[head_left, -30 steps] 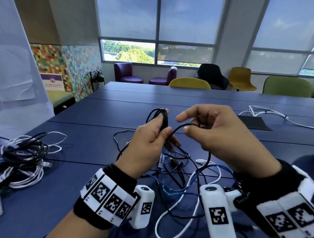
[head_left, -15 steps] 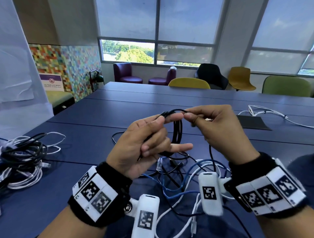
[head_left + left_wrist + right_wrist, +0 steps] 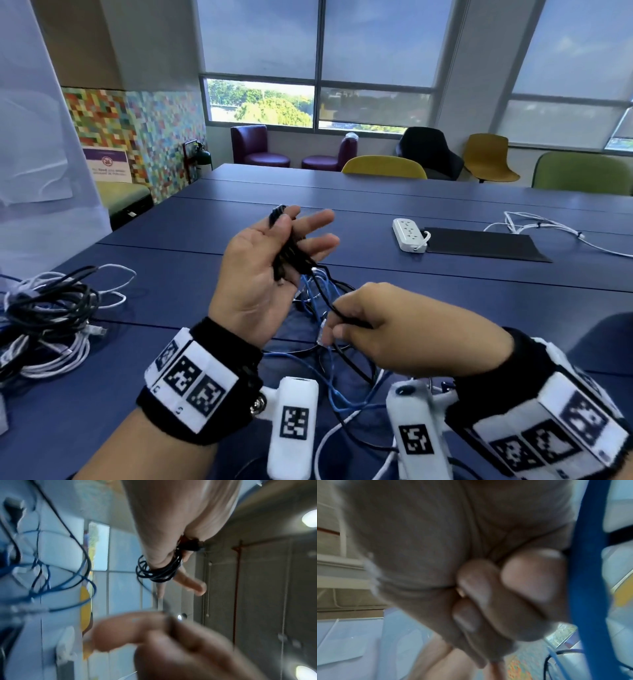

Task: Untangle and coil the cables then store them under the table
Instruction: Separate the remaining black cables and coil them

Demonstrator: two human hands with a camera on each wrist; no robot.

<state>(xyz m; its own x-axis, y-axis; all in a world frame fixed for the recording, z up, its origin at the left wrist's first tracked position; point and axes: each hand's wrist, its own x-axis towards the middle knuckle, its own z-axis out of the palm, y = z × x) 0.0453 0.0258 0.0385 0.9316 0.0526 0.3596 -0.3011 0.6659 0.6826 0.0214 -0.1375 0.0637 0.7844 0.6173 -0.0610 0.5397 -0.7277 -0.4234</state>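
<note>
Head view: left hand (image 3: 270, 274) grasps the black cable (image 3: 291, 250) coil above the table (image 3: 445, 298), right hand (image 3: 404, 329) pinches its light, floppy tail; best gripped near the coil

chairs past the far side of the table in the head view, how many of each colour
purple armchairs: 2
yellow chairs: 2
black chair: 1
green chair: 1
total: 6
</note>
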